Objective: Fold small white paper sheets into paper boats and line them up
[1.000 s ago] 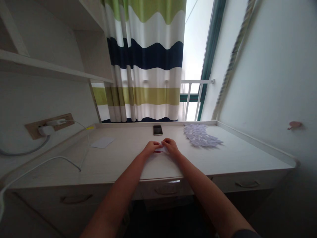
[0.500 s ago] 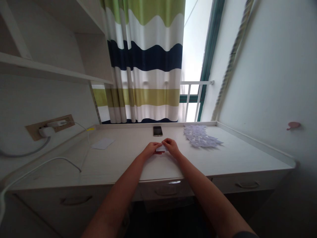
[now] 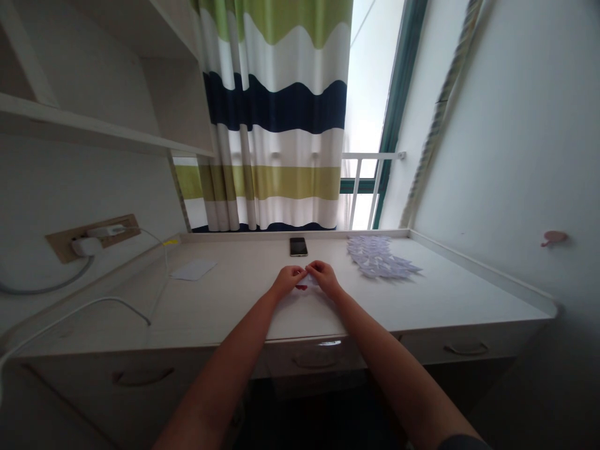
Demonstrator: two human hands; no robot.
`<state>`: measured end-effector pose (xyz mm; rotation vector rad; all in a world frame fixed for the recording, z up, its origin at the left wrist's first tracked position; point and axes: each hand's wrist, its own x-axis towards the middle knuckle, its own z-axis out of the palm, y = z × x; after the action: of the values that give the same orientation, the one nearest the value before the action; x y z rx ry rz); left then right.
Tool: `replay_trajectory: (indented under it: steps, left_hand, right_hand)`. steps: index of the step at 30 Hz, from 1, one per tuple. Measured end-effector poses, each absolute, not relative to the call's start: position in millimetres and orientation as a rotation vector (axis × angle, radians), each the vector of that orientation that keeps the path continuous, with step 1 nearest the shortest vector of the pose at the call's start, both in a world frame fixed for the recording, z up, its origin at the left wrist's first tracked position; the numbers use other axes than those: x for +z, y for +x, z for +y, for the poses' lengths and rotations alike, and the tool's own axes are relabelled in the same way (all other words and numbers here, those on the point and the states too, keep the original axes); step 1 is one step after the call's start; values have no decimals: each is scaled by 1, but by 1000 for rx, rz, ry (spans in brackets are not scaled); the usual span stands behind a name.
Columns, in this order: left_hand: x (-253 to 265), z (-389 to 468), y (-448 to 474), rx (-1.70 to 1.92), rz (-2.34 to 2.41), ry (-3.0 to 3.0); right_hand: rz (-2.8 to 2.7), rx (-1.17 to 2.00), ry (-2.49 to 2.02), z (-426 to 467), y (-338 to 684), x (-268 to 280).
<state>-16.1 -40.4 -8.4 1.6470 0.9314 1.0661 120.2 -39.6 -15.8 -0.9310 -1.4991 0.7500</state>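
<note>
Between my hands, over the middle of the white desk (image 3: 300,319), is a small piece of white paper (image 3: 309,281) that looks folded. My left hand (image 3: 287,281) grips its left side, fingers closed. On the other side my right hand (image 3: 325,276) pinches it, and the fingertips of both hands nearly meet at its top edge. A bit of red shows under the paper by my left fingers; what it is I cannot make out. Beyond my hands lies a dark phone (image 3: 298,247). A pile of pointed, folded white paper pieces (image 3: 375,256) lies to the right.
White paper sheets (image 3: 194,270) lie on the desk's left part. A white cable (image 3: 117,299) runs over the left side from plugs in a wall socket (image 3: 94,237). A raised rim borders the back and right. Shelves (image 3: 107,131) overhang the left; a striped curtain (image 3: 276,150) hangs behind.
The paper between my hands has tilted or folded, so less of its white face shows. My left fingers have shifted slightly; both hands stay in about the same place.
</note>
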Motion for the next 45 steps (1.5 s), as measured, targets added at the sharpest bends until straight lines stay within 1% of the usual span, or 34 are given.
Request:
replay_trajectory:
  steps: [6,14,25,33,45]
  left_hand:
    - [-11,-37,-17,1025,948,1666]
    - [-9,-38,-18,941,940,1721]
    - [-5,-41,-19,1022,941,1594]
    - [2,-40,-26,1200,1021,1279]
    - [0,-38,-27,1205,1040,1257]
  right_hand:
    - [-1451,789,-924,-40,120,-14]
    - [-1342,931,-926,-44,120,-10]
    - [-1394,989,-882,-46,118,-10]
    - [-1437,1079,-794,-53,120,-2]
    - [-1465,988,-850,-48,121,-6]
